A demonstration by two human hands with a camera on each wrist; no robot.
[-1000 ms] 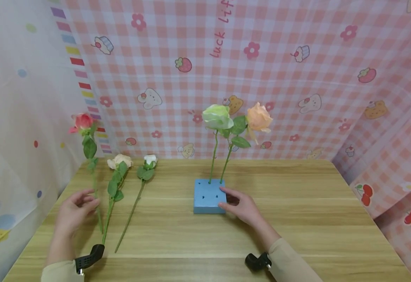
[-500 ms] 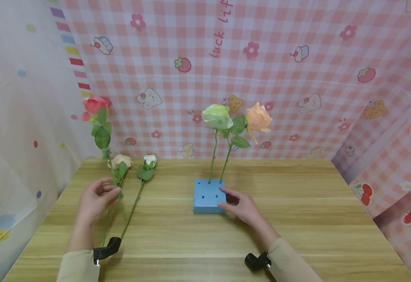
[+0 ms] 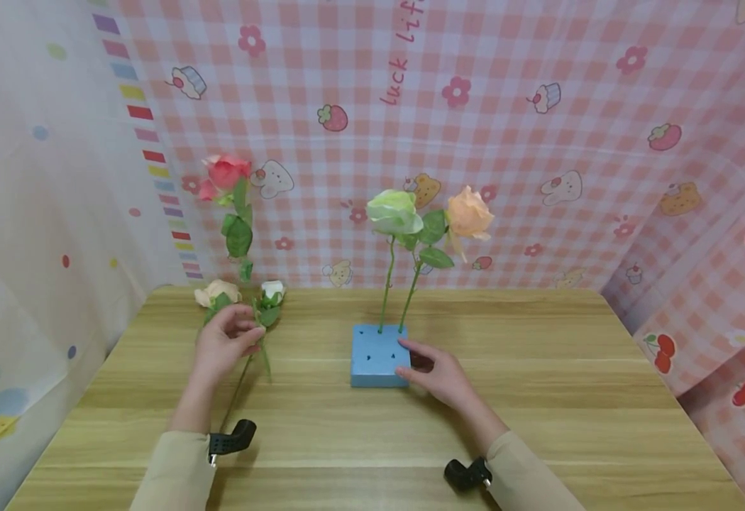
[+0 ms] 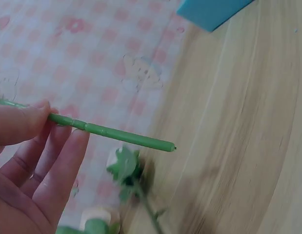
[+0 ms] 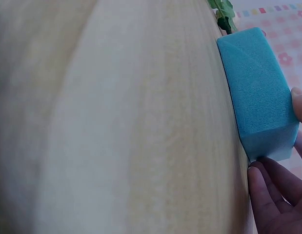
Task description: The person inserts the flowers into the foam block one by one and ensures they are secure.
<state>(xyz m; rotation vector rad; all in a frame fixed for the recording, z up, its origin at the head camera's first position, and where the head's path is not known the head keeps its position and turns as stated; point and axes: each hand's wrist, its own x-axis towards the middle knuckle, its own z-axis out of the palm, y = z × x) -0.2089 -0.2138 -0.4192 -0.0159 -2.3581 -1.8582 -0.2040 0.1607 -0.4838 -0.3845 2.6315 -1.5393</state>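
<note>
My left hand (image 3: 221, 345) pinches the stem of a pinkish-red rose (image 3: 228, 172), held upright above the left of the table. In the left wrist view the stem (image 4: 131, 137) runs between thumb and fingers, its cut end in the air. A blue foam block (image 3: 379, 379) with small holes stands mid-table. My right hand (image 3: 441, 380) holds the block's right side between thumb and fingers. Out of the block's back holes rise a pale green rose (image 3: 393, 211) and a peach rose (image 3: 470, 213).
A cream rose (image 3: 216, 292) and a white rose (image 3: 273, 290) lie on the wooden table (image 3: 538, 369), partly behind my left hand and the held stem. Pink checked cloth (image 3: 513, 142) hangs behind the table.
My left hand has moved right and farther back, carrying the pinkish-red rose with it and raising it. The right hand and the block have stayed in place.
</note>
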